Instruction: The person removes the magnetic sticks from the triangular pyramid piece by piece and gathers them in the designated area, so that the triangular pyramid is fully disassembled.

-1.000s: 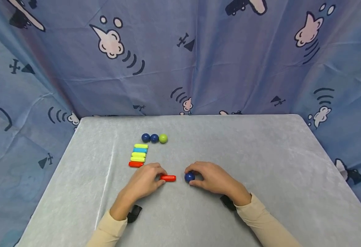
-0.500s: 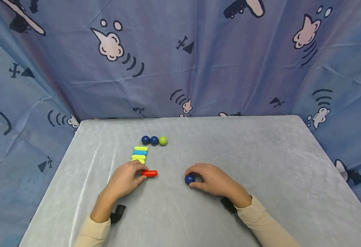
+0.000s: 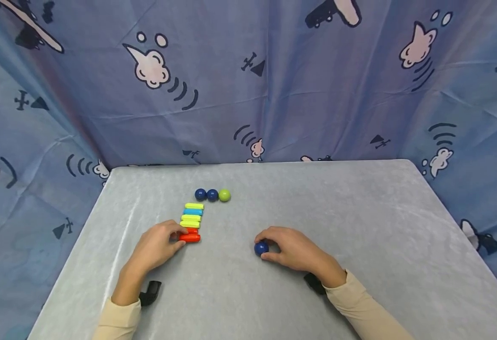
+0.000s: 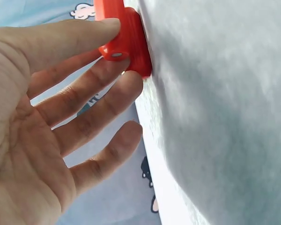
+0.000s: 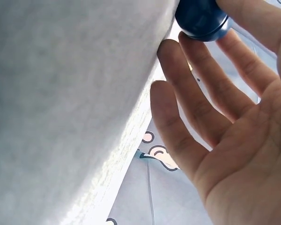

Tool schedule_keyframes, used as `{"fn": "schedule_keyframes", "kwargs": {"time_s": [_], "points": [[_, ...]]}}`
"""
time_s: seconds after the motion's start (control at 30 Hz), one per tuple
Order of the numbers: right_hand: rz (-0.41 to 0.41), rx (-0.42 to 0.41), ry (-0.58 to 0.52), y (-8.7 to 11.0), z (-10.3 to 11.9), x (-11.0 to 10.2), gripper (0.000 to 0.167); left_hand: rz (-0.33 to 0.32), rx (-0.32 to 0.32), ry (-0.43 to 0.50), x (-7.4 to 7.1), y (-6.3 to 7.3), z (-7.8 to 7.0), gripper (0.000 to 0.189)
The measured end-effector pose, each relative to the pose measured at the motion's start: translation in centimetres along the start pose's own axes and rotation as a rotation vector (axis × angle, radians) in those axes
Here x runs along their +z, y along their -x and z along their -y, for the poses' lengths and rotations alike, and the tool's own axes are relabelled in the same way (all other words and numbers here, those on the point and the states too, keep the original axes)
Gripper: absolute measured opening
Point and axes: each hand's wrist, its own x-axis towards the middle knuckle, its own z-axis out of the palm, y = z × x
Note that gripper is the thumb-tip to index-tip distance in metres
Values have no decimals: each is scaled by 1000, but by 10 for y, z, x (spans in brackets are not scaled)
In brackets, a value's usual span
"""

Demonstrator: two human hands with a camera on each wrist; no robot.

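Observation:
My left hand (image 3: 155, 244) pinches a short, faceted red plastic stick (image 3: 192, 238) between thumb and fingertips at the near end of a column of sticks. Right behind it lies a second red stick (image 3: 193, 231); the left wrist view shows the held stick (image 4: 113, 40) close against that one, with a small hole in its end. The ring and little fingers spread away from it. Right of centre, my right hand (image 3: 295, 248) holds a glossy dark blue ball (image 3: 261, 248) between thumb and fingers. In the right wrist view the ball (image 5: 201, 18) shows a groove near its lower side.
Farther up the column lie yellow-green sticks (image 3: 190, 218) and one blue stick (image 3: 193, 212). Behind them two dark blue balls (image 3: 212, 195) and a lime green ball (image 3: 224, 195) form a row. A grey cloth covers the table (image 3: 337, 203); a printed blue curtain (image 3: 214, 94) hangs behind.
My left hand has carried the red stick leftward and slightly up in view, to the near end of the stick column. My right hand stays in place with the blue ball.

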Motion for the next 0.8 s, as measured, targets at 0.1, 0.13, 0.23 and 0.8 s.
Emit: {"fn": "schedule_keyframes", "kwargs": {"time_s": [0.1, 0.13, 0.23, 0.8], "points": [[4, 1, -5, 1, 0, 1, 33, 24, -29, 1, 0, 2, 3, 18], [3, 1, -6, 1, 0, 2, 33, 33, -39, -1, 0, 2, 3, 17], [-7, -4, -11, 1, 0, 2, 33, 53, -72, 1, 2, 3, 6, 15], [-5, -10, -7, -2, -2, -1, 32, -30, -105, -20, 1, 0, 13, 17]]}}
